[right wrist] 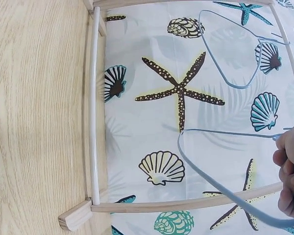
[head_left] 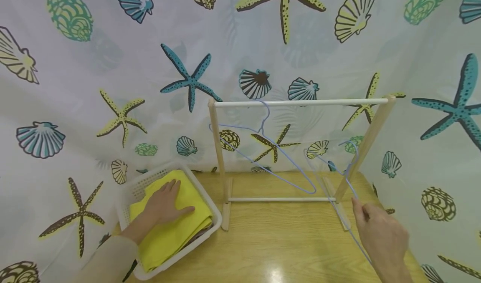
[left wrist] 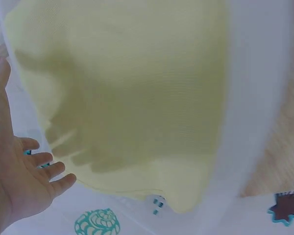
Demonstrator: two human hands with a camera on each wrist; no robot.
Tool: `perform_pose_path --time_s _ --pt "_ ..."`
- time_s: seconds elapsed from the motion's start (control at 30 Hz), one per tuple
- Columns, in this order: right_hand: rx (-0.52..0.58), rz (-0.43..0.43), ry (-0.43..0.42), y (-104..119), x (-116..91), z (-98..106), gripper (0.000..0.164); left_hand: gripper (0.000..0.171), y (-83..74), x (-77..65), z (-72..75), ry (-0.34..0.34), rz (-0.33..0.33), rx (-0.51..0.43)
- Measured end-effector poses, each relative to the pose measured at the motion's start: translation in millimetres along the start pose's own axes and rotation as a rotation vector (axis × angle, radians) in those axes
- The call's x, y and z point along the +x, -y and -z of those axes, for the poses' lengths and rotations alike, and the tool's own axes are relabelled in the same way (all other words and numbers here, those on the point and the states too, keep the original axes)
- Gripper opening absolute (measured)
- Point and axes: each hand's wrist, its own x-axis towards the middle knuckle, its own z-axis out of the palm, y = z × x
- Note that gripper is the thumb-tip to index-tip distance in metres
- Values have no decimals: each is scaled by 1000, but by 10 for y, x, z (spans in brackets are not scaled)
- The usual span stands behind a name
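Note:
My left hand (head_left: pixel 163 203) lies with fingers spread over a folded yellow cloth (head_left: pixel 184 233), which sits in a white plastic basket (head_left: pixel 179 258). In the left wrist view that hand (left wrist: pixel 19 171) shows fingers extended at the cloth's edge, its shadow falling on the fabric. On the right, my right hand (head_left: pixel 383 233) grips a thin blue clothes hanger (right wrist: pixel 235 199) near its neck, with the hook pointing up beside the rack's right post. A second blue hanger (head_left: pixel 314 190) hangs by its hook from the top bar of the small clothes rack (head_left: pixel 319 102).
The rack has wooden posts and feet and a lower white bar (head_left: pixel 282 199), all standing on a wood-grain table (head_left: pixel 278 241). Behind and on both sides hangs a white curtain (head_left: pixel 225 32) printed with shells and starfish. Darker fabric shows under the yellow cloth.

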Motion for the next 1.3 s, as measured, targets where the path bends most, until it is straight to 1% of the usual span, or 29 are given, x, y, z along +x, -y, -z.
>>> perform_pose_path --time_s 0.13,0.27,0.4,0.5,0.63,0.73,0.83,0.97,1.07,1.23,1.3 --pt "-1 -1 -5 4 -5 1 47 123 -119 159 -30 57 13 3" --pt "2 1 0 6 -12 3 47 129 -192 251 -88 108 50 20" --pt "5 -8 9 23 -24 -13 41 130 -198 273 -109 180 87 22" --pt "2 -1 2 37 -26 -24 42 130 -203 264 -104 228 108 3" --pt "5 16 -4 61 -20 -35 41 129 -242 255 -76 267 131 -26" --pt "15 21 -10 67 -11 -46 38 128 -267 275 -81 282 124 -39" --pt "26 13 -12 69 -1 -48 36 128 -274 297 -134 291 118 -30" --pt "19 10 -12 69 8 -35 37 128 -268 305 -213 283 130 -4" --pt "7 20 -22 60 9 -33 40 128 -258 301 -241 266 132 6" --pt "2 37 -17 7 -1 -22 46 128 -256 302 -240 262 133 32" --pt "1 27 -12 -17 -1 -5 47 128 -273 301 -224 260 123 35"
